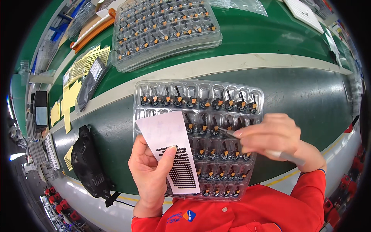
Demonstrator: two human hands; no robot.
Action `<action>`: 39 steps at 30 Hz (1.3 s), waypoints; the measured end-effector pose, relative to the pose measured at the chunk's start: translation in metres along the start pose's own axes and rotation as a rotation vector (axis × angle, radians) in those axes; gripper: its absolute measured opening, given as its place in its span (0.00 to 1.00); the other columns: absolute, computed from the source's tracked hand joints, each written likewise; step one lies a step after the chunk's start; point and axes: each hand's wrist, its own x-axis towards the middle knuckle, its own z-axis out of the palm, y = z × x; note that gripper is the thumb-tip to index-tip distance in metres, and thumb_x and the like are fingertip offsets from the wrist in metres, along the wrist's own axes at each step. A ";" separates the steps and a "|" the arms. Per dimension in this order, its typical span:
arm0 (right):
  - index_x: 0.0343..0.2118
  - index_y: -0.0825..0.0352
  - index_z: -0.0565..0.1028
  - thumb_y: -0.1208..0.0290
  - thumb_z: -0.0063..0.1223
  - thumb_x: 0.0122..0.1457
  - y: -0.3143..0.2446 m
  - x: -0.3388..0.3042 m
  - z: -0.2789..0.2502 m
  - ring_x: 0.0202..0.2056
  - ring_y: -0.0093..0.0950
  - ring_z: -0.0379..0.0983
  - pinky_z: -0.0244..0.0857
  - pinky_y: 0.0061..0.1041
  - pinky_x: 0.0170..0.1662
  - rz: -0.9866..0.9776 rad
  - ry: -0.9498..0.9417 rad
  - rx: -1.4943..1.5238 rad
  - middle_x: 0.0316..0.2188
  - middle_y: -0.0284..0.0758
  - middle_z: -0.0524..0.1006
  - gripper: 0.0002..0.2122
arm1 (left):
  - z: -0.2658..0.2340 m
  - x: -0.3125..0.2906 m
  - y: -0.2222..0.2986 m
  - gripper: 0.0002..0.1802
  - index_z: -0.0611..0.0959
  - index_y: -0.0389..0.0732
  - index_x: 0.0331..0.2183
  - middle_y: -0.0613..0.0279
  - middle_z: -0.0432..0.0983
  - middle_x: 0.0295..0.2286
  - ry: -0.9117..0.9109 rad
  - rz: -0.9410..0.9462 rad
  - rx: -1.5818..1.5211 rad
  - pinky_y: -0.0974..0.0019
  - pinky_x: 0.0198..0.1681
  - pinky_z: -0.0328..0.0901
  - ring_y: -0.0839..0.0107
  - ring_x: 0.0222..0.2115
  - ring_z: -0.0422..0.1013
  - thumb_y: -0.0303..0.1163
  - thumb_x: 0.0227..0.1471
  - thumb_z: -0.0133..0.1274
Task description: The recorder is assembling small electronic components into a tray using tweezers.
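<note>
My left hand (150, 170) grips a white sheet (164, 129) that bears rows of small black pieces, its thumb pressed on the upper rows. Under the sheet lies a clear plastic tray (257, 89), whose pockets hold small black parts (179, 96) with orange-tan tabs. Pinched in my right hand (276, 135) is a pair of tweezers (228, 132); the tips are over a pocket in the tray's second row. Whether the tips hold anything is too small to tell. The sheet hides several pockets on the tray's left side.
Beyond the work surface, a stack of similar filled trays (166, 54) stands on the green bench. To the left are yellow perforated sheets (87, 65), a dark labelled packet (92, 81) and a black mesh bag (88, 166). A white board (303, 14) lies far right.
</note>
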 end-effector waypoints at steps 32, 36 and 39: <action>0.28 0.67 0.77 0.78 0.60 0.44 0.005 -0.009 0.010 0.25 0.25 0.76 0.58 0.18 0.22 0.270 0.157 0.199 0.28 0.37 0.80 0.06 | -0.001 -0.002 -0.002 0.19 0.69 0.32 0.41 0.57 0.76 0.32 0.046 0.009 0.053 0.74 0.37 0.66 0.75 0.33 0.73 0.15 0.43 0.52; 0.27 0.67 0.77 0.78 0.60 0.44 0.005 -0.010 0.009 0.25 0.24 0.76 0.58 0.18 0.22 0.269 0.162 0.196 0.28 0.37 0.80 0.06 | 0.000 -0.001 -0.003 0.19 0.69 0.32 0.41 0.57 0.76 0.32 0.054 0.017 0.063 0.74 0.38 0.66 0.76 0.33 0.73 0.15 0.43 0.52; 0.27 0.67 0.77 0.79 0.60 0.44 0.005 -0.011 0.010 0.25 0.24 0.76 0.58 0.19 0.22 0.276 0.190 0.207 0.27 0.36 0.80 0.05 | 0.001 -0.002 -0.004 0.19 0.69 0.32 0.41 0.57 0.76 0.32 0.066 0.044 0.075 0.75 0.38 0.66 0.76 0.33 0.73 0.15 0.43 0.52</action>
